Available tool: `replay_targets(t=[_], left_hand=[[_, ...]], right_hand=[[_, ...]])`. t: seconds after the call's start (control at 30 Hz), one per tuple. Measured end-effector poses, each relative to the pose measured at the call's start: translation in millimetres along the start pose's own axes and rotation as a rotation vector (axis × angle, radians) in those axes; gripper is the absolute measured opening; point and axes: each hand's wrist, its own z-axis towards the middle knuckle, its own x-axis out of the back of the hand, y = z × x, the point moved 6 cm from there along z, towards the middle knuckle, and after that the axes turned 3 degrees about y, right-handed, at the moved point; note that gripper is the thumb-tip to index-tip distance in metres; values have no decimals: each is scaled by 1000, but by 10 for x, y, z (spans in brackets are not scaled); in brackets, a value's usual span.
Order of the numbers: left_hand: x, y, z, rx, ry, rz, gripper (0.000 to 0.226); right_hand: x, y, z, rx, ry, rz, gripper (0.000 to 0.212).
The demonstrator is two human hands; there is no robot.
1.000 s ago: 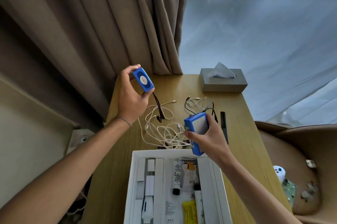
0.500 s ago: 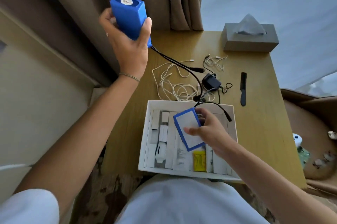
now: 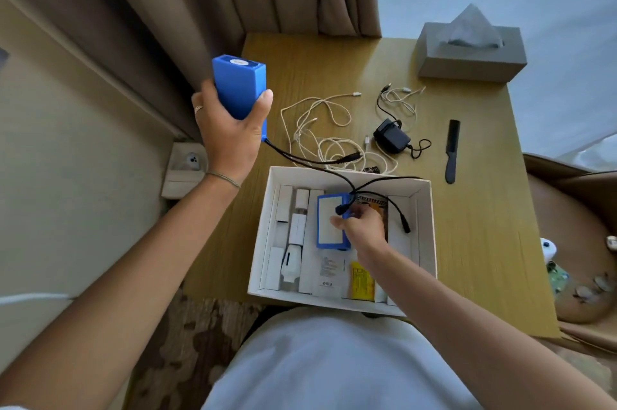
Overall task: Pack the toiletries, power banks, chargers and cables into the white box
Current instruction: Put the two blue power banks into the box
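Since half a second ago, the right hand [image 3: 360,229] has lowered its blue power bank [image 3: 330,224] flat into the white box [image 3: 424,242], fingers curled along its right edge. Left hand [image 3: 230,135] grips the second power bank [image 3: 238,85] upright, raised left of the cream cables [image 3: 320,139], its black lead [image 3: 300,159] trailing below the fingers.

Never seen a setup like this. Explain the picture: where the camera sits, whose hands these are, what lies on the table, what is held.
No machine here: the one camera is worn on a person's head, looking down at their own bare hands. The left hand grips a blue power bank raised over the wooden table. The right hand holds a second blue power bank inside the white box, among toiletries. White cables, a black charger, a black comb and a grey tissue box lie on the table.
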Motion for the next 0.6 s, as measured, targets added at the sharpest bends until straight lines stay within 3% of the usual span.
replay_targets(t=[0.17, 0.27, 0.4, 0.6], left_hand=[[-89, -119, -75, 54, -109, -51, 60], [-179, -139, -139, 88, -170, -99, 56], [-300, -102, -235, 115, -242, -98, 55], [-452, -49, -522, 215, -455, -119, 56]], right_hand=[[7, -12, 37, 12, 47, 41, 29], [97, 27, -1, -58, 2, 136, 19], [308, -18, -196, -102, -114, 248, 23], [476, -334, -629, -78, -533, 522, 48]])
